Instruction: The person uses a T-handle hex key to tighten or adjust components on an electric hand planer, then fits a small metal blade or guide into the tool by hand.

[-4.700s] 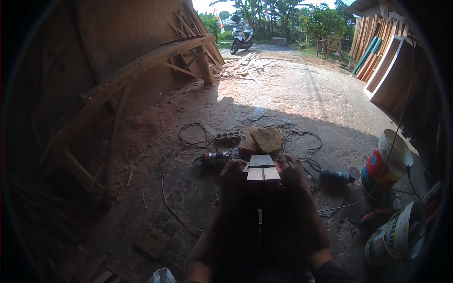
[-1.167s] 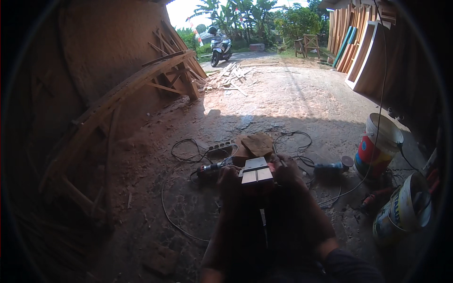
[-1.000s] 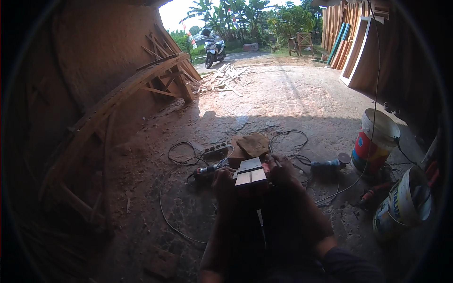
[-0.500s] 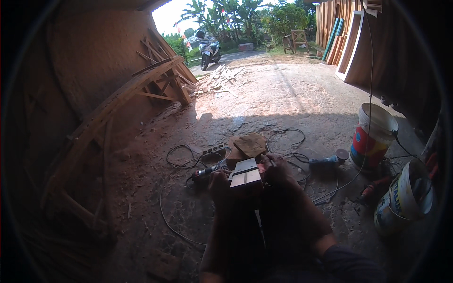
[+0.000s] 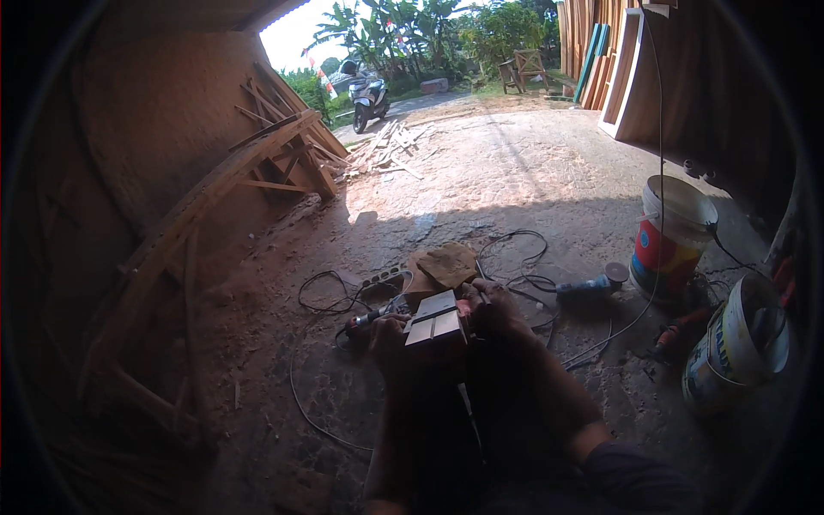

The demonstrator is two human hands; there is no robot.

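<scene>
What looks like a power planer (image 5: pixel 433 318) rests upside down before me, its pale flat metal sole facing up and a dark slot crossing it. A bit of red body shows at its right side. My left hand (image 5: pixel 390 335) is closed around its left side, with the fingers in shadow. On the other side my right hand (image 5: pixel 498 311) is closed at the red part, and a small thin piece shows near its fingertips that I cannot make out. Just beyond the planer lie a wooden block (image 5: pixel 418 281) and a rough brown slab (image 5: pixel 449 264).
A power strip (image 5: pixel 384 278), an angle grinder (image 5: pixel 367 318) and a blue sander-like tool (image 5: pixel 592 286) lie among loose cords. Two buckets (image 5: pixel 674 249) (image 5: pixel 736 348) stand at right. A wooden bench (image 5: pixel 215 184) runs along the left, near scrap wood (image 5: pixel 390 150).
The view has shifted slightly, so the scene sits a little further left. Both hands stay on the planer, which looks slightly more turned.
</scene>
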